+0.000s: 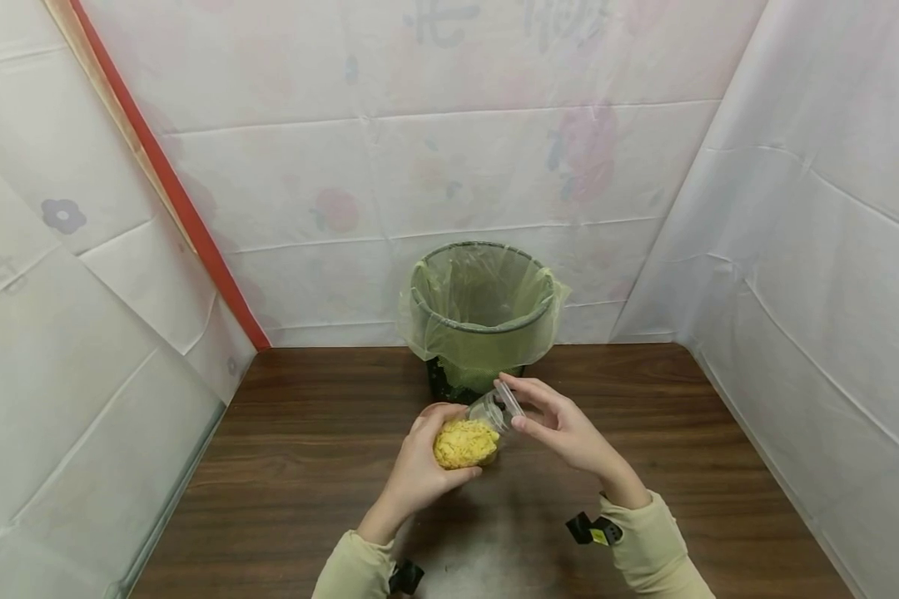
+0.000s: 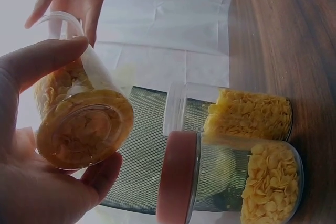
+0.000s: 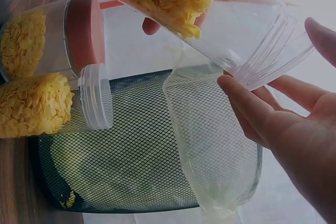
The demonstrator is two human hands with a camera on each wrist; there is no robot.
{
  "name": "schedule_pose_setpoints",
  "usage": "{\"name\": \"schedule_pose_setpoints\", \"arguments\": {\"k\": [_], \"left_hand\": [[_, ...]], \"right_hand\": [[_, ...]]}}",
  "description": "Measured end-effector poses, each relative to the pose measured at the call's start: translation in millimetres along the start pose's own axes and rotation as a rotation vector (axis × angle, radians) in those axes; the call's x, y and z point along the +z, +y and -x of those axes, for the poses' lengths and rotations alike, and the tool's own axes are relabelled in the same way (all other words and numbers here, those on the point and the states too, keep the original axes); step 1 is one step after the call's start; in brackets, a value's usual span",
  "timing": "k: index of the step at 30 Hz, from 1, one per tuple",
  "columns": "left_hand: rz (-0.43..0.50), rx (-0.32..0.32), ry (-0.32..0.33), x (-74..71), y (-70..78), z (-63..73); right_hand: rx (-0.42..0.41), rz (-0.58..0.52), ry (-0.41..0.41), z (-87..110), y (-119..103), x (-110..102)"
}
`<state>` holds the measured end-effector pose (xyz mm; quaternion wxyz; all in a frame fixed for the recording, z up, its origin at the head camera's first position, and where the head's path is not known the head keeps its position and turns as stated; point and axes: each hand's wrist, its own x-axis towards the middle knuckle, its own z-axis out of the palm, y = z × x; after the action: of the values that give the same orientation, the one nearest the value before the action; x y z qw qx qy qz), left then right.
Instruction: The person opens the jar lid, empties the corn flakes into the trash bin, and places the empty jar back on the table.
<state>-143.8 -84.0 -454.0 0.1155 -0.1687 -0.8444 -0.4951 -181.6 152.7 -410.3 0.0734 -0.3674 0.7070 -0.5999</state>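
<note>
My left hand (image 1: pixel 423 466) grips a clear jar (image 2: pixel 86 98) partly filled with yellow flakes (image 1: pixel 464 443). The jar is tilted, its mouth end toward the right and its base facing the left wrist camera. At that mouth end, my right hand (image 1: pixel 565 424) holds a clear lid (image 1: pixel 509 399) by its edge between thumb and fingers. The lid looks slanted against the jar; whether it is fully off, I cannot tell. Behind the held jar stand two more flake jars, one with a pink lid (image 2: pixel 177 177), the other with a clear lid (image 3: pixel 97 96).
A dark mesh bin (image 3: pixel 131 150) lined with a pale green bag (image 1: pixel 487 341) stands at the back of the brown wooden table (image 1: pixel 307 466). White printed sheets (image 1: pixel 307 166) hang behind and on both sides. A red strip (image 1: pixel 172 183) runs down the left corner.
</note>
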Motion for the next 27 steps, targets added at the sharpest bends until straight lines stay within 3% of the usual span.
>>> {"name": "schedule_pose_setpoints", "arguments": {"k": [8, 18, 27], "left_hand": [[-0.006, 0.048, 0.021, 5.3, -2.6, -3.2], [0.002, 0.053, 0.063, 11.5, -7.7, -5.1], [0.021, 0.001, 0.084, 12.7, -11.0, -5.3]], "right_hand": [[-0.022, -0.023, 0.011, -1.0, -1, -1], [-0.050, -0.032, 0.047, 0.1, 2, -4], [-0.058, -0.093, 0.090, 2.8, 4, -8]]}}
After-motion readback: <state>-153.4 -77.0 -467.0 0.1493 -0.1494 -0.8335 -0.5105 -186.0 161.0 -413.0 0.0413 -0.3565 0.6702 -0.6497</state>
